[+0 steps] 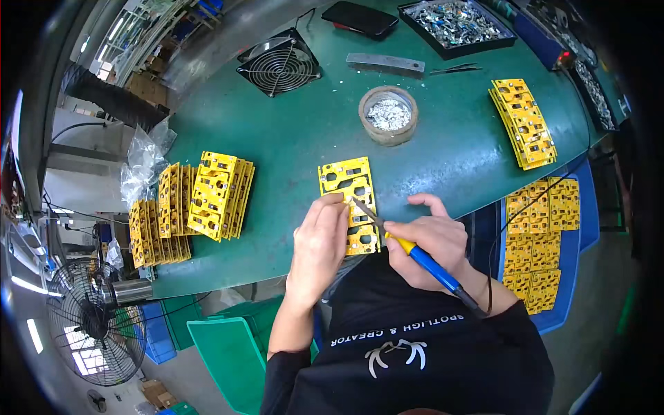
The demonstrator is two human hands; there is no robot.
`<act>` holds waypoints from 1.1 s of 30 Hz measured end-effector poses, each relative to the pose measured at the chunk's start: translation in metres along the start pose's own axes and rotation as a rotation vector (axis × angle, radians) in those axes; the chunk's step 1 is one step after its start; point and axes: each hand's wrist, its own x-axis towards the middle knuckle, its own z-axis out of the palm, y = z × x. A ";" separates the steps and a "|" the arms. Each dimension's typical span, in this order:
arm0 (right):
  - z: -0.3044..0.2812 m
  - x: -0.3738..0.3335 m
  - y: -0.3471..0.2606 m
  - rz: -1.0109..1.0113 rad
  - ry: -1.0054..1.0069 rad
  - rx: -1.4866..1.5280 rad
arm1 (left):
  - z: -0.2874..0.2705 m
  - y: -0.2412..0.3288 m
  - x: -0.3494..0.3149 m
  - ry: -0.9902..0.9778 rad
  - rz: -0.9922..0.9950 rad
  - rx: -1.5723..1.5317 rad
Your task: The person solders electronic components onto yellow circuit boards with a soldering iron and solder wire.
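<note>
bench (pixel 290 131): matt green covering, smooth, faintly scuffed
board (pixel 348 181) under the hands: yellow rigid sheet, semi-gloss, with dull metal patches
soldering iron (pixel 415 252): glossy blue and yellow plastic grip, bare grey metal tip
pot (pixel 388 114) beyond the board: rough tan rim, shiny silvery scraps inside
fan (pixel 280 66) left of the pot: black plastic frame, thin wire grille
metal bar (pixel 384 63) behind the pot: flat, brushed grey
phone (pixel 360 17) behind the bar: glossy black
bag (pixel 142 162) at the bench's left edge: clear, crinkled plastic

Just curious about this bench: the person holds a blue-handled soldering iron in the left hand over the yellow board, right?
Not quite: the head view shows the soldering iron in the right hand; the left hand steadies the yellow board.
</note>
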 end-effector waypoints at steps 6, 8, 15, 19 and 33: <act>-0.015 0.006 0.002 0.032 0.065 -0.011 | -0.012 0.008 -0.011 0.098 -0.009 0.012; -0.019 0.008 0.006 0.034 0.096 -0.047 | -0.019 0.013 -0.021 0.068 -0.005 -0.014; -0.025 0.021 0.027 0.069 0.182 -0.190 | -0.025 0.021 -0.057 -0.095 0.097 -0.048; -0.021 0.021 0.030 0.083 0.165 -0.261 | -0.009 0.017 -0.062 -0.098 0.147 0.065; -0.017 0.002 0.009 0.024 0.106 -0.018 | 0.018 0.016 -0.035 0.148 0.143 0.115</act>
